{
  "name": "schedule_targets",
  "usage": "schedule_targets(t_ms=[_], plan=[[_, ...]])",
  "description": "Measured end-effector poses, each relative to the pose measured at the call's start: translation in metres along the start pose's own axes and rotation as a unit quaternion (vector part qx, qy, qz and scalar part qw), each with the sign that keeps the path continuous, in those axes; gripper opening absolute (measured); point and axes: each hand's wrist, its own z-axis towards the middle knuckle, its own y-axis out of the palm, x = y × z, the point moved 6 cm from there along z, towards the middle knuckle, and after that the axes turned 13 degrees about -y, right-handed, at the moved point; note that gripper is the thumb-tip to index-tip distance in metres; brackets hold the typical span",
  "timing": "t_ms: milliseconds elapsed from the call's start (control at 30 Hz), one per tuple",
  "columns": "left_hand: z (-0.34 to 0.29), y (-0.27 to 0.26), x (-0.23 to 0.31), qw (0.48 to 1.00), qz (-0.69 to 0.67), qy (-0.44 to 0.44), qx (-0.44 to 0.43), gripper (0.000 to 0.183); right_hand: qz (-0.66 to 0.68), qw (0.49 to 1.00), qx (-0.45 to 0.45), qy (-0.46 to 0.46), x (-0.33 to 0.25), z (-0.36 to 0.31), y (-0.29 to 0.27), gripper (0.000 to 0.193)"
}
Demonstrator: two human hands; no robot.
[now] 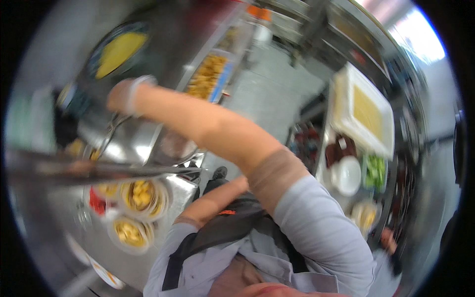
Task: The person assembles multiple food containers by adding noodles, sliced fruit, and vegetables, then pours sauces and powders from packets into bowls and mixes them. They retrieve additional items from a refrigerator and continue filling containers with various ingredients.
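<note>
Bowl (103, 45), round and dark-walled with yellow contents (120, 53), sits just beyond my right hand (120, 96); I cannot tell whether that grip holds anything. Probably weighty, spill-prone: I'd take opposite rims.

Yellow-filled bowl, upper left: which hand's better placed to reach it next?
Probably the right hand: it's stretched out near the bowl. The left hand is hidden, its forearm crossing the waist.

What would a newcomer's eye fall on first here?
Probably the right arm, stretched across the middle, with the blurred right hand at upper left. Just above that hand, a bright yellow patch stands out; then yellow chunks in round containers at lower left and a white tub at right.
</note>
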Motion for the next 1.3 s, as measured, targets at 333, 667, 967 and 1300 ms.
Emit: schedule_targets(t_ms=[333, 667, 967, 1300], plan=[[0.036, 0.027, 0.021, 1.0, 0.011, -0.022, -0.008, 0.032, 0.176, 0.765, 0.206, 0.584, -0.171, -0.44, 0.043, 0.029], [0.319, 0.268, -0.046, 0.772, 0.626, 0.054, -0.095, 0.033, 0.203, 0.161, 0.038, 0.965, -0.607, -0.578, 0.048, 0.067], [0.267, 0.271, -0.008, 0.549, 0.741, 0.256, -0.289, 0.013, 0.141, 0.273, -0.094, 0.947, -0.583, -0.625, 0.049, 0.068], [0.261, 0.269, 0.021, 0.48, 0.687, 0.379, -0.394, 0.007, 0.219, 0.385, -0.193, 0.876, -0.496, -0.693, 0.09, 0.062]])
